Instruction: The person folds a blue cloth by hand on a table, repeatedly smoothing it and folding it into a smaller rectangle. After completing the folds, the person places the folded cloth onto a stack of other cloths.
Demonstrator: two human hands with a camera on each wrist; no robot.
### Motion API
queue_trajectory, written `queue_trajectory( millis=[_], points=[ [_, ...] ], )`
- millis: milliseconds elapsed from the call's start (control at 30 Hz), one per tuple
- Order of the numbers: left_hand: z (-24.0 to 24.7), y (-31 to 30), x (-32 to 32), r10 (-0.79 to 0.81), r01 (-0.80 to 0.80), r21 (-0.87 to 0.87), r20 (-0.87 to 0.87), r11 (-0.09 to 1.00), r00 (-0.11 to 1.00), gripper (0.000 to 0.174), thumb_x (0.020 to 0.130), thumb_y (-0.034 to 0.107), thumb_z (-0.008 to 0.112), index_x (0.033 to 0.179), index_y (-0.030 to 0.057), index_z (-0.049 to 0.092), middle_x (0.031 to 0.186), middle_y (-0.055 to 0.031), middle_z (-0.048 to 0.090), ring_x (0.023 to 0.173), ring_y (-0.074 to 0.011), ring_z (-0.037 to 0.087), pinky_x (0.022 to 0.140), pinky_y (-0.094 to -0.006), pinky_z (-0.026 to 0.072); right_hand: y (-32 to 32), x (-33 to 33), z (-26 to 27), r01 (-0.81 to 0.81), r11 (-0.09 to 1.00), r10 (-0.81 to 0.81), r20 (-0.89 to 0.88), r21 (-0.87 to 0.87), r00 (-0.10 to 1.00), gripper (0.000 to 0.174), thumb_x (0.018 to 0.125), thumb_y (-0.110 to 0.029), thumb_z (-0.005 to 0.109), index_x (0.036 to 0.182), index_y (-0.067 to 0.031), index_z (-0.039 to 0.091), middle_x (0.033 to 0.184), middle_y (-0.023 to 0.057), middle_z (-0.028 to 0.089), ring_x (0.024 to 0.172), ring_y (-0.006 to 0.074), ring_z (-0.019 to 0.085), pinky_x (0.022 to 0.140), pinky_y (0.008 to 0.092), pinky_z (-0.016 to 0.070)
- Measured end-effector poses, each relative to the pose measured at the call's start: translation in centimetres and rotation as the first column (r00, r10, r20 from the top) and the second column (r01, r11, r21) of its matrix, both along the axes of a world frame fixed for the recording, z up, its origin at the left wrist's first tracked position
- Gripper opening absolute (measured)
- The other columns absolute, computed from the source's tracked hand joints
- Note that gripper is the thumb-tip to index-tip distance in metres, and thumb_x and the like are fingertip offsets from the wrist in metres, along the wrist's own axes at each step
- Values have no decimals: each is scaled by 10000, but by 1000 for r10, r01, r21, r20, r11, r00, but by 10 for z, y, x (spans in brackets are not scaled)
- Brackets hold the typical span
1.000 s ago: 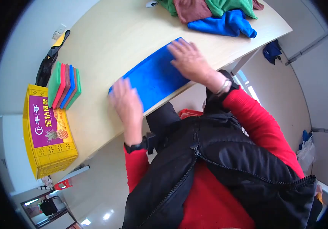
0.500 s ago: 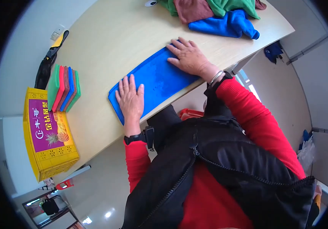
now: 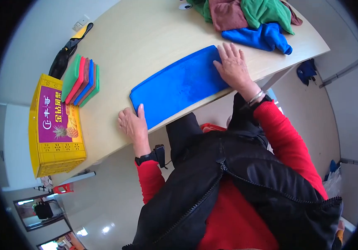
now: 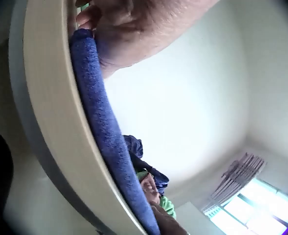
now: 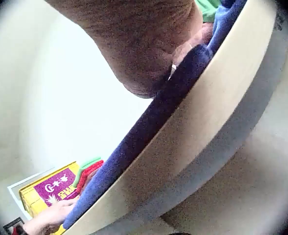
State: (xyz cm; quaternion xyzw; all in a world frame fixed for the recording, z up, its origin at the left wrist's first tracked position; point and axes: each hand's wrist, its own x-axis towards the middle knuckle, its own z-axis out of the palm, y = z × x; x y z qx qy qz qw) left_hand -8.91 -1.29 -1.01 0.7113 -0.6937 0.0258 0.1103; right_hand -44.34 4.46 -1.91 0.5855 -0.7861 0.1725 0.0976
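A blue towel, folded into a long flat strip, lies along the table's front edge. My left hand rests at its left end, fingers loosely bent beside the towel and thumb at its edge. At the opposite end, my right hand lies with fingers stretched out, touching the towel's short edge. Seen low from the left wrist, the same blue towel forms a thick soft layer on the tabletop, with fingers at its near end. The right wrist view has the right palm over the towel.
Several folded towels in green, red, brown and blue stand stacked at the left, next to a yellow pineapple carton. A rumpled heap of green, brown and blue cloths lies at the far right. A black strap-like item sits behind the carton.
My left hand has slid off the towel's top to its left end, its fingers now bent. My right hand has shifted outward to the right end. The head view has turned slightly.
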Motion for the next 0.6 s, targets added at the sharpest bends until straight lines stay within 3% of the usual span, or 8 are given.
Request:
queue_trajectory(
  millis=[67, 167, 333, 367, 433, 467, 567, 600],
  points=[
    [2, 4, 1, 21, -21, 37, 3, 999, 1000, 475, 925, 438, 647, 1101, -2, 627, 1283, -200, 594, 1171, -371, 568, 971, -488, 449, 3, 22, 1, -91, 996, 91, -9, -9, 996, 593, 1005, -423, 504, 1486, -83, 433, 1546, 157, 405, 1450, 363, 340, 1191, 518, 247],
    [-10, -10, 2, -24, 59, 103, -312, 993, 950, 397, 871, 380, 713, 968, 1, 647, 1172, -215, 643, 1052, -402, 607, 906, -490, 481, -1, 60, 5, -253, 967, 253, -27, -32, 967, 601, 1000, -411, 522, 1489, -74, 426, 1550, 158, 399, 1455, 363, 333, 1192, 525, 242],
    [-9, -20, 4, 30, 45, 179, -394, 983, 919, 336, 860, 288, 736, 994, -5, 639, 1096, -204, 672, 981, -359, 642, 841, -459, 503, -17, 93, -3, -345, 938, 344, 32, 37, 938, 601, 1010, -427, 496, 1499, -87, 417, 1566, 149, 377, 1469, 354, 313, 1200, 530, 227],
    [-25, -30, 14, 17, 109, 179, -588, 978, 808, 324, 858, 263, 741, 1016, -3, 643, 1096, -190, 677, 990, -335, 647, 849, -448, 508, -19, 96, -4, -345, 937, 343, 39, 59, 938, 602, 1012, -432, 489, 1501, -89, 415, 1570, 146, 372, 1472, 352, 307, 1201, 530, 224],
    [-43, -43, 24, 9, 236, 136, -881, 962, 472, 312, 854, 213, 751, 1060, 1, 653, 1096, -163, 686, 1009, -287, 657, 866, -426, 519, -21, 97, -4, -340, 937, 337, 46, 80, 940, 603, 1014, -437, 483, 1503, -91, 413, 1574, 144, 367, 1475, 350, 301, 1203, 531, 220],
    [-43, -46, 27, 5, 242, 135, -882, 961, 472, 312, 854, 213, 751, 1060, 1, 653, 1096, -163, 686, 1009, -287, 657, 866, -426, 519, -22, 97, -3, -346, 934, 343, 48, 86, 938, 601, 1016, -440, 477, 1502, -92, 415, 1575, 144, 365, 1476, 352, 298, 1203, 534, 219],
    [-21, -37, 27, 229, 429, 194, -973, 882, -31, 371, 904, 173, 716, 1217, -2, 618, 1158, -128, 682, 1041, -264, 659, 922, -408, 528, -20, 97, -4, -347, 932, 343, 60, 105, 938, 597, 1021, -446, 465, 1500, -93, 419, 1576, 144, 363, 1479, 356, 292, 1203, 540, 217],
    [-18, -37, 28, 232, 434, 197, -972, 879, -30, 371, 904, 173, 716, 1217, -2, 618, 1158, -128, 682, 1041, -264, 659, 922, -408, 528, -20, 98, -3, -349, 931, 345, 52, 107, 937, 595, 1021, -445, 464, 1498, -94, 421, 1573, 145, 367, 1476, 358, 295, 1200, 544, 219]
  ],
)
